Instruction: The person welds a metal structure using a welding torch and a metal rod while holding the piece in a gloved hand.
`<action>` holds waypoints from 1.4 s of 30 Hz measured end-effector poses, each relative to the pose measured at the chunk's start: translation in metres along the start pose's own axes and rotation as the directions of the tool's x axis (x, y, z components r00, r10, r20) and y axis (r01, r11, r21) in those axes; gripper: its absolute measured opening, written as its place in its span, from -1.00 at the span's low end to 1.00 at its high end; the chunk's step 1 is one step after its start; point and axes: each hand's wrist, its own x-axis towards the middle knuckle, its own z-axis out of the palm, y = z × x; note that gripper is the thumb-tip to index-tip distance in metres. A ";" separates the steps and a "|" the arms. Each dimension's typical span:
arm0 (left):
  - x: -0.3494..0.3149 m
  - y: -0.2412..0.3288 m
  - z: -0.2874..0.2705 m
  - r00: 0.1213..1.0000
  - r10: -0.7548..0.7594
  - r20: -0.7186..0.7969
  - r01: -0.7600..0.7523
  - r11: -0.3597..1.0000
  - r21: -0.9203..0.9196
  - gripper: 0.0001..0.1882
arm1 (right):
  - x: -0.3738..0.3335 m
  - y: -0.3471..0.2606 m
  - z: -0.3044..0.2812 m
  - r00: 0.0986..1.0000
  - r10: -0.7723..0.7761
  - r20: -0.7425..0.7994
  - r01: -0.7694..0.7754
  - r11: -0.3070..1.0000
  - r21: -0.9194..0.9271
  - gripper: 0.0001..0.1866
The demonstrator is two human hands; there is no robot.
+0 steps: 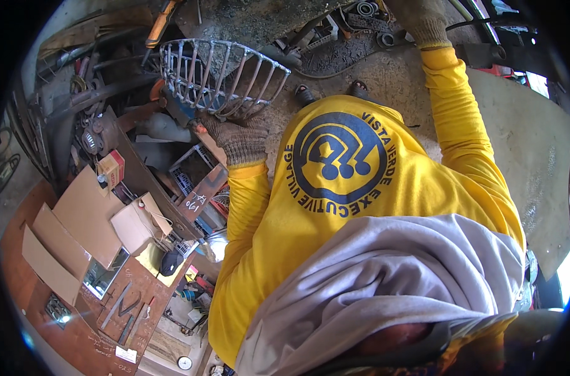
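In the upper left stands a round, open cage-like basket [225, 75] of welded metal rods, tilted, with silvery weld blobs along its rim. My left hand [238, 138], in a brown knitted glove, is at the basket's lower end and seems to grip it; the fingertips are hidden behind the rods. A blue metal piece [183, 111] shows just left of the glove. At the top edge, my right hand [418, 20] wears a similar glove and reaches forward, its fingers cut off by the frame. A black cable [485, 24] runs rightward beside it.
A dark metal-topped bench [253, 19] lies ahead, with an orange-handled tool [161, 24] at its left. Metal scraps and a white crate [322, 36] stand beyond my feet. Leftward are cardboard boxes [87, 216] and a brown board [119, 313] with hand tools. A large sheet [517, 144] leans at right.
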 end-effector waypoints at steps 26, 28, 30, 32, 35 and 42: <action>-0.042 0.046 -0.044 0.941 -0.131 -0.313 0.178 0.976 0.126 -0.18 | 0.080 0.215 -0.077 0.575 0.486 -0.658 -0.518 0.839 0.167 -0.20; -0.020 0.004 -0.008 0.939 -0.233 -0.254 0.273 0.952 0.136 -0.11 | 0.077 0.189 -0.090 0.631 0.563 -0.534 -0.573 0.802 0.167 -0.24; -0.009 0.003 -0.008 0.988 0.011 -0.154 0.022 0.977 0.213 -0.21 | 0.088 0.217 -0.093 0.591 0.533 -0.605 -0.637 0.769 0.054 -0.33; 0.001 -0.017 0.008 0.983 0.150 -0.106 -0.120 0.962 0.247 -0.25 | 0.094 0.249 -0.091 0.604 0.502 -0.619 -0.630 0.777 0.016 -0.39; 0.026 -0.046 0.038 0.328 0.788 -0.520 -0.133 0.584 0.801 -0.30 | 0.092 0.243 -0.096 0.708 0.422 -0.566 -0.517 0.856 -0.009 -0.33; 0.017 -0.044 0.039 0.576 0.625 -0.528 -0.258 0.751 0.608 -0.29 | 0.060 0.196 -0.026 0.613 0.154 -0.775 -0.193 0.980 0.041 -0.53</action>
